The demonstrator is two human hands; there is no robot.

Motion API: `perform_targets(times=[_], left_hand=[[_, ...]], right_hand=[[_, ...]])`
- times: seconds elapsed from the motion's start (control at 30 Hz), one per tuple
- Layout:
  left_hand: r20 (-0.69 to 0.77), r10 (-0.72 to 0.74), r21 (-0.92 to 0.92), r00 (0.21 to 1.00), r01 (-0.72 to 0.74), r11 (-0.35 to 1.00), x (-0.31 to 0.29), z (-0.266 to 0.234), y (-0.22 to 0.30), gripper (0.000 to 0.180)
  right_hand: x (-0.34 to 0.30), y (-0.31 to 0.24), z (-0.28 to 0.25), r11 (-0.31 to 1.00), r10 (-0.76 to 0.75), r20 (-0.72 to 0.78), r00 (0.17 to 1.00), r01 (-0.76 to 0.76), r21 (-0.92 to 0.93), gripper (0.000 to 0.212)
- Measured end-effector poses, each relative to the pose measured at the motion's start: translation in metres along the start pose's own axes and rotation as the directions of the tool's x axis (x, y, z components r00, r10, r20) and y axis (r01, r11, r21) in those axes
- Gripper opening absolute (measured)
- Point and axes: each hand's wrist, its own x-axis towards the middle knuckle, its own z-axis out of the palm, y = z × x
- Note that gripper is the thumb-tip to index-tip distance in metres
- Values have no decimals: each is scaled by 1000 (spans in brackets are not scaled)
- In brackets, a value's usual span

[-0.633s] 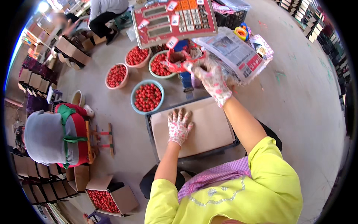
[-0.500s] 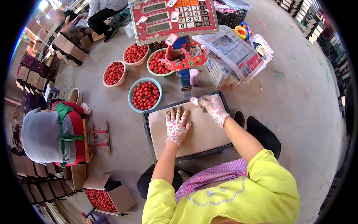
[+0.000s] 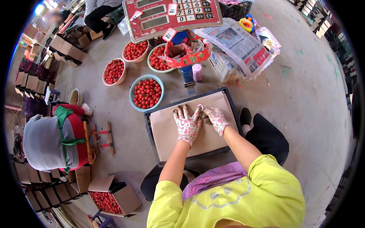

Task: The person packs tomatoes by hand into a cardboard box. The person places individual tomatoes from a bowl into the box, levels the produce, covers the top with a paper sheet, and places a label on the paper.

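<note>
A brown cardboard sheet (image 3: 167, 133) lies flat across the top of a dark plastic crate (image 3: 153, 142) in front of me. My left hand (image 3: 189, 126), in a white glove with a pink floral print and soiled fingertips, rests flat on the sheet with its fingers spread. My right hand (image 3: 216, 119), gloved alike, has bent fingers pinching a small white label with a red border (image 3: 200, 106). That label is low over the sheet, beside a left fingertip; whether it touches the cardboard I cannot tell.
Beyond the crate stand bowls of cherry tomatoes (image 3: 147, 94), a red scale panel (image 3: 171, 17), a purple bottle (image 3: 197, 73) and newspapers (image 3: 239, 43). At left a person (image 3: 53, 140) bends over by a wooden stool (image 3: 100, 138). An open tomato carton (image 3: 110, 199) sits lower left.
My right hand has come nearer and lower, bringing the label toward the middle of the sheet. My left hand has slid right and slightly away, closing the gap between the hands.
</note>
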Motion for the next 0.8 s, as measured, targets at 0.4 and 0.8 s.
perform_targets(times=[0.4, 0.8], left_hand=[[263, 6, 66, 965, -24, 998, 17, -28, 3, 60], [-152, -177, -17, 972, 177, 984, -37, 7, -51, 59]], right_hand=[[-30, 7, -26, 560, -442, 153, 884, 405, -723, 40], [-19, -3, -21, -180, -329, 544, 772, 514, -838, 36]])
